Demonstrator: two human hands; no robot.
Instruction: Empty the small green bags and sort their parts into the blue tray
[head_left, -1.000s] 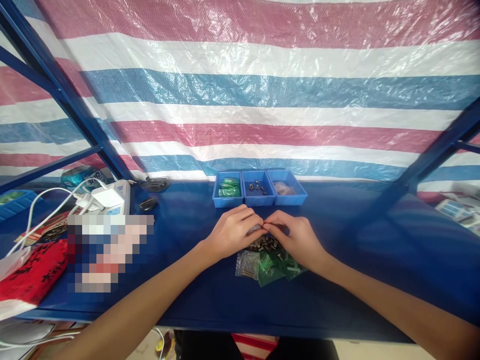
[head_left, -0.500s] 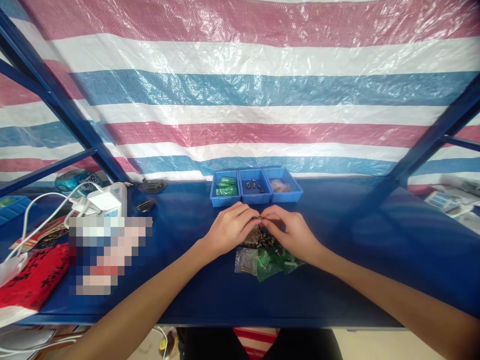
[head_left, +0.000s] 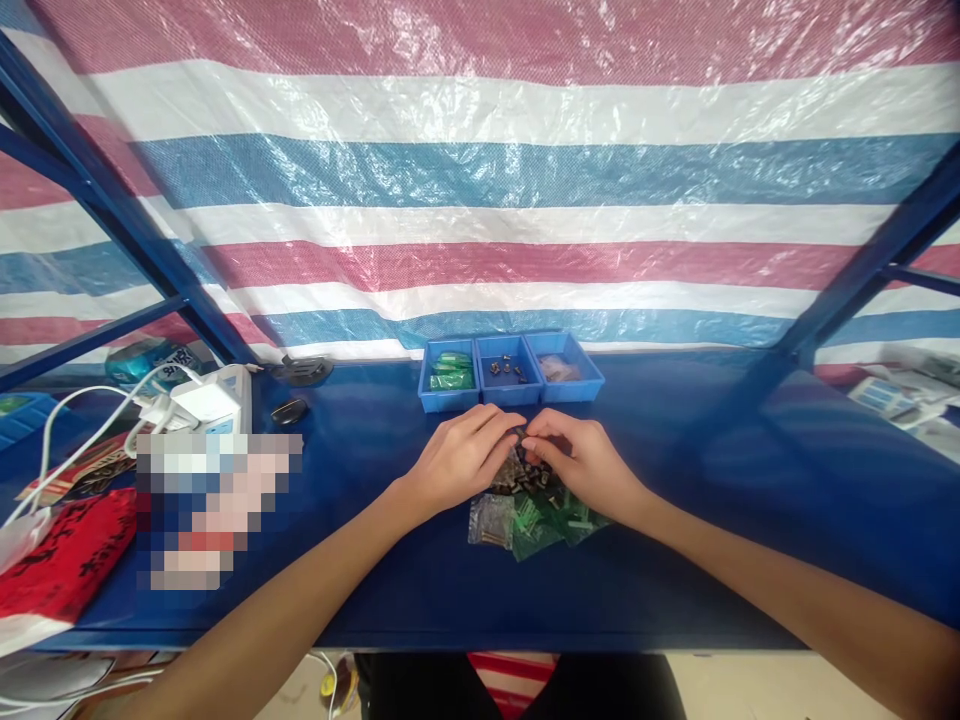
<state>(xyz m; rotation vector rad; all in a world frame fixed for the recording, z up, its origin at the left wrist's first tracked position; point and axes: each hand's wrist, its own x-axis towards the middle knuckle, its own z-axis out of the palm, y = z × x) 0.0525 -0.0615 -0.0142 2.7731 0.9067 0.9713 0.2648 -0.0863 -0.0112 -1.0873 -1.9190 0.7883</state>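
Note:
My left hand (head_left: 469,452) and my right hand (head_left: 589,462) meet fingertip to fingertip above the middle of the blue table. Both are closed in a pinch around a small metal fastener (head_left: 522,436), mostly covered by the fingers; its exact kind is too small to tell. Just beneath lies a loose pile of small metal fasteners (head_left: 536,480), partly hidden by my hands. In front of the pile rest a clear plastic bag (head_left: 491,520) with thin pieces inside and a green plastic bag (head_left: 532,535) with light green pieces.
Behind my hands stand three blue bins: the left bin (head_left: 448,402) holds green packets, the middle bin (head_left: 491,396) a few metal fasteners, the right bin (head_left: 583,392) clear bags. To the left are a power strip (head_left: 238,400), a black mouse (head_left: 290,411) and a red bag (head_left: 75,555).
The fingers of my right hand have shifted and curled slightly around the fastener, which shows less than before. The view has moved a little.

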